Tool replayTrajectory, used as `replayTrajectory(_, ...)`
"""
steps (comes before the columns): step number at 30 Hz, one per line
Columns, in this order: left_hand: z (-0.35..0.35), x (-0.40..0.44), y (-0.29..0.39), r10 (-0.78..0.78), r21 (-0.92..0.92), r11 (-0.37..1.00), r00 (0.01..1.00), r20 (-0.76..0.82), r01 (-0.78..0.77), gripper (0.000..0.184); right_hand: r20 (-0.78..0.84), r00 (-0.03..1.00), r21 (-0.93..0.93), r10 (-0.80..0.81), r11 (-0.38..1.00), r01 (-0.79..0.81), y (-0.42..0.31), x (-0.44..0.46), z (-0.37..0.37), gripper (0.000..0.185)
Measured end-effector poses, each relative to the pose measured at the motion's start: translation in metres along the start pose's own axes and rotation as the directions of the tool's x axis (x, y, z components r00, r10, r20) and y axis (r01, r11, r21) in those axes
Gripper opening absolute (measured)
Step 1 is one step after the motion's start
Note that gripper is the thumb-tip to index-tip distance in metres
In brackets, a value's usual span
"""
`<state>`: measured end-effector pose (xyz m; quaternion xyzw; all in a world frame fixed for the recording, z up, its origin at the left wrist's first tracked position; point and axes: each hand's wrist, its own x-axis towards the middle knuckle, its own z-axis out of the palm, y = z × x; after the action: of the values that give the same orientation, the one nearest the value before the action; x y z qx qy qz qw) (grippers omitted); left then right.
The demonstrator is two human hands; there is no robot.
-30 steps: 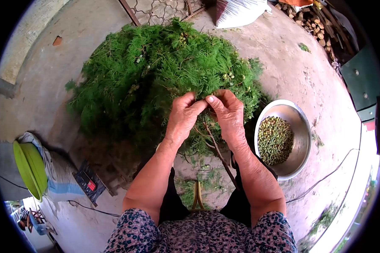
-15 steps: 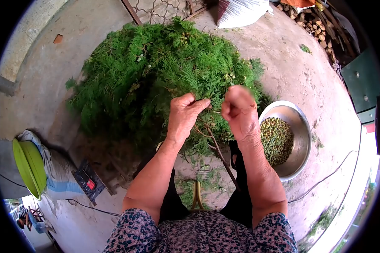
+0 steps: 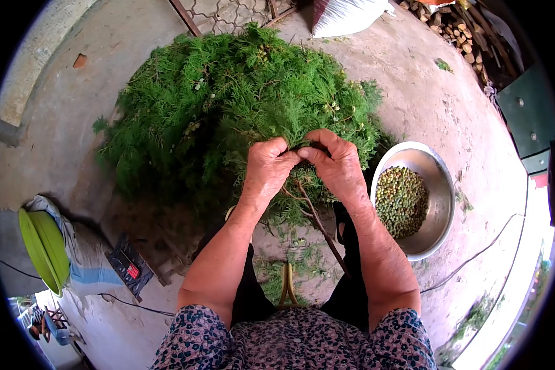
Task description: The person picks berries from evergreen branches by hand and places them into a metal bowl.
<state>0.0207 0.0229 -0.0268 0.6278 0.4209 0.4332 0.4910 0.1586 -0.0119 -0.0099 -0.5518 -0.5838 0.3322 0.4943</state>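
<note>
A big heap of green evergreen branches (image 3: 185, 105) with scale-like leaves and small pale cones lies in front of me. My left hand (image 3: 266, 166) is closed in a pinch on an evergreen branch (image 3: 319, 225), whose bare brown stem slants down between my knees. Right beside it, my right hand (image 3: 336, 163) is also closed, thumb and forefinger pinching at the same foliage; the fingertips of both hands nearly meet. Whether a cone is between the right fingers is hidden. To the right stands a metal basin (image 3: 441, 213) holding many small green-brown cones (image 3: 402, 202).
A lime-green tub (image 3: 46, 253) leans by a sack (image 3: 92, 265) at the left, near a dark tray-like object (image 3: 129, 268). A white sack (image 3: 345, 17) and stacked firewood (image 3: 462, 40) are at the back. A cable (image 3: 475, 262) runs over the floor at right.
My right hand has moved left and slightly forward, from beside the basin edge to the branch, meeting my left hand. The left hand stays in nearly the same place.
</note>
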Motion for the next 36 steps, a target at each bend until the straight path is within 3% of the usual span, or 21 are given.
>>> replayTrajectory(2,-0.002,0.0,0.003,-0.044,-0.08,0.996,0.997,0.057,0.049,0.004,0.024,0.987,0.211,0.156,0.965,-0.157,0.002,-0.001,0.002,0.013)
replayTrajectory(3,-0.002,-0.001,0.007,-0.044,-0.08,0.996,0.997,0.058,0.049,0.004,0.024,0.987,0.211,0.156,0.965,-0.158,0.001,-0.001,0.0,0.013)
replayTrajectory(5,-0.002,-0.002,0.015,-0.083,-0.25,0.963,0.994,0.077,0.1,0.004,0.258,0.916,0.604,0.308,0.689,-0.402,-0.004,-0.001,-0.009,0.012)
replayTrajectory(6,-0.001,-0.001,0.012,-0.082,-0.25,0.963,0.994,0.077,0.099,0.004,0.257,0.916,0.604,0.308,0.689,-0.401,-0.005,-0.001,-0.011,0.012)
replayTrajectory(9,0.001,0.002,0.003,-0.123,-0.421,0.901,0.992,-0.009,0.108,0.004,0.165,0.889,0.823,0.426,0.438,-0.363,-0.008,-0.001,-0.014,0.013)
replayTrajectory(11,-0.003,0.004,0.002,-0.182,-0.49,0.859,0.983,-0.022,0.149,0.005,0.084,0.9,0.9,0.428,0.354,-0.253,-0.003,0.001,-0.031,0.01)
replayTrajectory(13,-0.005,0.004,0.001,-0.226,-0.517,0.836,0.974,-0.013,0.187,0.006,-0.11,0.845,0.973,0.523,0.23,-0.015,0.01,0.001,-0.047,0.009)
replayTrajectory(14,-0.006,0.004,0.0,-0.239,-0.528,0.83,0.97,-0.041,0.182,0.006,-0.225,0.798,0.961,0.559,0.263,0.086,0.024,-0.001,-0.061,0.011)
replayTrajectory(17,-0.006,0.006,-0.002,-0.257,-0.554,0.814,0.963,-0.076,0.173,0.007,-0.509,0.551,0.859,0.661,0.352,0.371,0.059,-0.014,-0.109,0.022)
replayTrajectory(18,-0.005,0.006,-0.004,-0.253,-0.582,0.798,0.963,-0.088,0.156,0.007,-0.452,0.436,0.862,0.778,0.255,0.437,0.063,-0.016,-0.126,0.028)
replayTrajectory(20,-0.002,0.007,-0.002,-0.252,-0.614,0.778,0.961,-0.111,0.133,0.006,-0.385,0.269,0.825,0.883,0.198,0.529,0.072,-0.018,-0.138,0.051)
replayTrajectory(21,-0.001,0.006,-0.001,-0.253,-0.614,0.777,0.961,-0.109,0.135,0.006,-0.386,0.266,0.824,0.883,0.2,0.53,0.076,-0.021,-0.132,0.051)
replayTrajectory(23,0.001,0.006,-0.001,-0.223,-0.611,0.785,0.966,-0.128,0.1,0.002,-0.324,0.654,0.913,0.683,0.406,0.028,0.09,-0.028,-0.11,0.06)
replayTrajectory(25,0.004,0.006,-0.003,-0.208,-0.587,0.804,0.97,-0.129,0.094,0.002,-0.104,0.863,0.601,0.495,0.722,-0.342,0.05,-0.019,-0.069,0.066)
replayTrajectory(27,0.005,0.007,-0.005,-0.191,-0.558,0.826,0.972,-0.14,0.082,0.003,0.193,0.884,0.165,0.427,0.874,-0.458,0.016,-0.022,-0.032,0.072)
replayTrajectory(29,0.009,0.006,-0.006,-0.149,-0.538,0.841,0.98,-0.128,0.057,0.003,0.206,0.928,-0.045,0.312,0.95,-0.309,0.016,-0.04,0.007,0.08)
replayTrajectory(31,0.014,0.004,0.002,-0.136,-0.483,0.872,0.987,-0.085,0.079,0.004,0.189,0.901,-0.025,0.39,0.919,-0.393,0.023,-0.038,0.027,0.076)
replayTrajectory(32,0.015,0.003,0.008,-0.135,-0.384,0.917,0.99,-0.036,0.111,0.008,0.166,0.921,0.383,0.352,0.838,-0.389,0.021,-0.037,0.031,0.067)
replayTrajectory(33,0.015,0.001,0.012,-0.139,-0.279,0.95,0.99,0.013,0.137,0.011,0.171,0.922,0.384,0.349,0.838,-0.388,0.021,-0.035,0.032,0.067)
replayTrajectory(35,0.014,-0.003,0.018,-0.069,0.024,0.998,0.976,0.207,0.066,0.019,0.107,0.914,0.611,0.393,0.699,-0.372,0.024,-0.032,0.033,0.047)
replayTrajectory(36,0.016,-0.004,0.017,0.074,0.184,0.976,0.975,0.211,-0.114,0.02,0.057,0.907,0.704,0.418,0.627,-0.333,0.024,-0.031,0.035,0.038)
